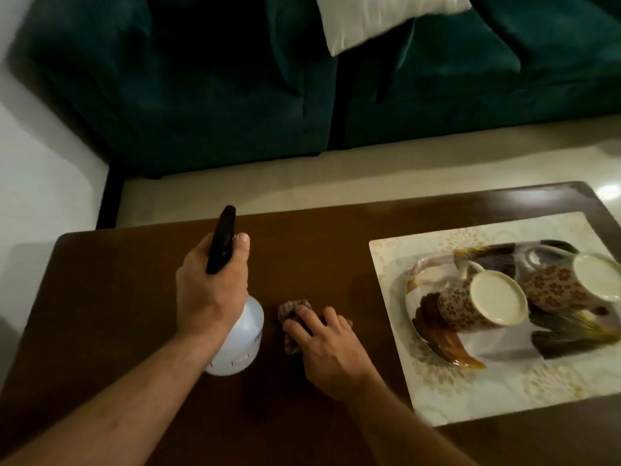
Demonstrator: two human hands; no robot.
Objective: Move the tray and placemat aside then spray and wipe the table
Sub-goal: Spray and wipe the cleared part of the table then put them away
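Sofa: a dark green sofa is sitting beyond the table, with a white cushion lying on it; neither is getting in the way.
Table: the dark wooden top is lying bare across its left and middle, which is where the work is going on.
Placemat: the pale patterned mat is sitting at the right end of the table, well clear of the hands.
Tray: the glossy patterned tray is resting on the placemat, carrying two flowered mugs lying tipped on their sides.
Spray bottle: the translucent bottle is standing on the table at the left, just beside the cloth.
Left hand: its fingers are wrapping the bottle's neck, with the thumb lying by the black trigger head.
Right hand: its fingers are spreading flat and pressing down on the cloth.
Cloth: the small checked rag is lying bunched under the right hand's fingertips, touching the table.
Step in hand: wiping appears to be under way; spreading the rag flatter and using overlapping strokes would likely cover more.
Obstacle: the placemat's near-left corner is bounding the wipe; strokes drifting right risk nudging it and the mugs.
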